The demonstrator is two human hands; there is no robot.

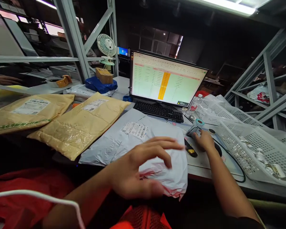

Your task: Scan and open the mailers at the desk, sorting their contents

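My left hand [145, 167] hovers with spread, slightly curled fingers over the near right part of a white plastic mailing bag [109, 143]. Whether it touches the bag is unclear. The bag lies flat at the table's front edge, its printed shipping label [135, 129] facing up. My right hand [205, 140] is closed around what looks like a grey handheld barcode scanner [193, 129], right of the bag; the hand hides part of it. A black utility knife with a yellow patch [190, 149] lies between the bag and this hand.
Two tan padded mailers [85, 122] lie on the left. Behind the bag stand a black keyboard [158, 111] and a monitor [166, 79] showing a spreadsheet. White perforated baskets [259, 140] line the right. A black cable [238, 163] loops there. A co-worker's hand [6, 79] shows far left.
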